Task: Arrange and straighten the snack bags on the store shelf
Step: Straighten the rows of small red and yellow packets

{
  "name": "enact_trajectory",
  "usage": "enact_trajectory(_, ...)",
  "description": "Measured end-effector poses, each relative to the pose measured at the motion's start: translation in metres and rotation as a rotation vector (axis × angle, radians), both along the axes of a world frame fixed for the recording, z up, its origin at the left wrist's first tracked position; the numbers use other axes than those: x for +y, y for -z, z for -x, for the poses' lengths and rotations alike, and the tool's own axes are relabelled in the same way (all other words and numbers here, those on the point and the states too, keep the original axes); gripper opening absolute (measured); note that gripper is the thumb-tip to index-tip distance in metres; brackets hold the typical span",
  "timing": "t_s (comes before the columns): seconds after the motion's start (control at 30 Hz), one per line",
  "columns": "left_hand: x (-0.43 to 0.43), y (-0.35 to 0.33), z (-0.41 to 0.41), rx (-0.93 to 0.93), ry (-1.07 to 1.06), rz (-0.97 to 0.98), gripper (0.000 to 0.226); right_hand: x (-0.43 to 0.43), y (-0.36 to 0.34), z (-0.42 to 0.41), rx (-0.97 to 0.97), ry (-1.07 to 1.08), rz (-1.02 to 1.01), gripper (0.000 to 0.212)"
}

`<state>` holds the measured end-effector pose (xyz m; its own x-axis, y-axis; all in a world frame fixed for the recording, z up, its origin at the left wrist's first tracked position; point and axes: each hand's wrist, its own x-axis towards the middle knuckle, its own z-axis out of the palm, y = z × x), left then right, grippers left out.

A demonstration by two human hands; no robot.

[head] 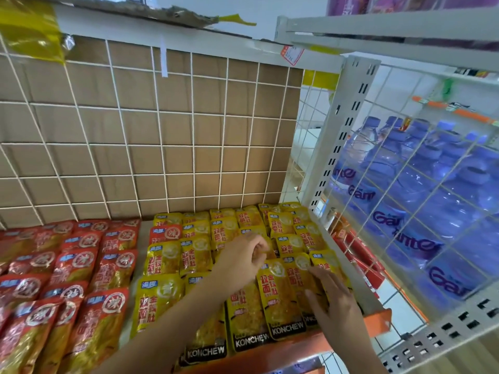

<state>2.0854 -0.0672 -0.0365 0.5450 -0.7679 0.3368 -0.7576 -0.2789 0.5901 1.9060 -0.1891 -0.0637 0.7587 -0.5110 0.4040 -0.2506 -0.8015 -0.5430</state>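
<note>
- Starting at the shelf [297, 349] front lip: the yellow bags [159, 300] lie flat in columns. Their long axes run front to back, tops toward the rear, and each row overlaps the next like shingles.
- On the front-right bags the right hand [334, 303] presses down with straight, spread fingers. It grips nothing and sits just beside the shelf's right edge.
- One row farther in and toward the middle, the left hand [240, 261] has its fingers curled over a bag. Blur hides whether they pinch it, so I cannot tell.
- Beyond both hands, the two right-hand columns look skewed, with several bags tilted off the front-to-back line and overlapping unevenly.
- Those crooked bags lie straight ahead of the right hand and ahead-right of the left. By my judgement the right hand is nearer them, and the fix is to turn each bag's long axis back toward the rear.
- The red bags [81, 265] fill the left side, well apart from both hands.
- The wire grid [162, 130] closes off the back, and the bottles [405, 184] stand behind the right side mesh.
</note>
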Motion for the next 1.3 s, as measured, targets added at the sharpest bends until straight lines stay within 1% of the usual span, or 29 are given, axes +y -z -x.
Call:
enact_trajectory(0.13, 0.032, -0.007, -0.033, -0.013, -0.098, 0.032, 0.014, 0.005, 0.003, -0.012, -0.025, -0.038, -0.015, 0.036)
enact_trajectory(0.2, 0.051, -0.009, -0.056, 0.006, -0.187, 0.017, 0.014, 0.009, 0.006, -0.022, -0.039, -0.046, 0.009, 0.035)
enact_trajectory(0.3, 0.079, -0.007, -0.092, 0.09, -0.375, -0.064, 0.022, 0.017, 0.012, -0.037, -0.036, -0.053, 0.038, 0.034)
enact_trajectory(0.37, 0.097, 0.0, -0.112, 0.118, -0.445, -0.149, 0.028, 0.023, 0.015, -0.045, -0.035, -0.04, 0.11, 0.034)
enact_trajectory(0.43, 0.109, 0.008, -0.123, 0.126, -0.483, -0.178, 0.035, 0.029, 0.016, -0.052, 0.004, -0.01, 0.197, 0.036)
enact_trajectory(0.53, 0.115, 0.016, -0.129, 0.081, -0.507, -0.268, 0.044, 0.035, 0.017, -0.059, 0.059, 0.02, 0.255, 0.043)
enact_trajectory(0.6, 0.114, 0.017, -0.129, 0.074, -0.505, -0.327, 0.045, 0.036, 0.017, -0.059, 0.082, 0.029, 0.272, 0.044)
enact_trajectory(0.7, 0.112, 0.012, -0.134, 0.107, -0.493, -0.368, 0.041, 0.036, 0.017, -0.059, 0.11, 0.034, 0.283, 0.044)
enact_trajectory(0.8, 0.108, 0.009, -0.138, 0.168, -0.508, -0.312, 0.03, 0.037, 0.017, -0.06, 0.135, 0.038, 0.291, 0.044)
enact_trajectory(0.9, 0.104, 0.007, -0.137, 0.22, -0.517, -0.213, 0.018, 0.039, 0.014, -0.059, 0.167, 0.037, 0.311, 0.053)
enact_trajectory(0.97, 0.102, 0.005, -0.136, 0.213, -0.501, -0.15, 0.013, 0.041, 0.013, -0.058, 0.187, 0.043, 0.306, 0.055)
enact_trajectory(1.1, 0.097, -0.006, -0.136, 0.192, -0.513, 0.038, 0.01, 0.042, 0.008, -0.057, 0.226, 0.035, 0.263, 0.052)
enact_trajectory(1.2, 0.093, -0.019, -0.134, 0.167, -0.52, 0.167, 0.008, 0.042, 0.006, -0.057, 0.21, 0.016, 0.224, 0.042)
enact_trajectory(1.3, 0.092, -0.033, -0.132, 0.163, -0.522, 0.259, 0.009, 0.043, 0.003, -0.057, 0.203, 0.017, 0.212, 0.039)
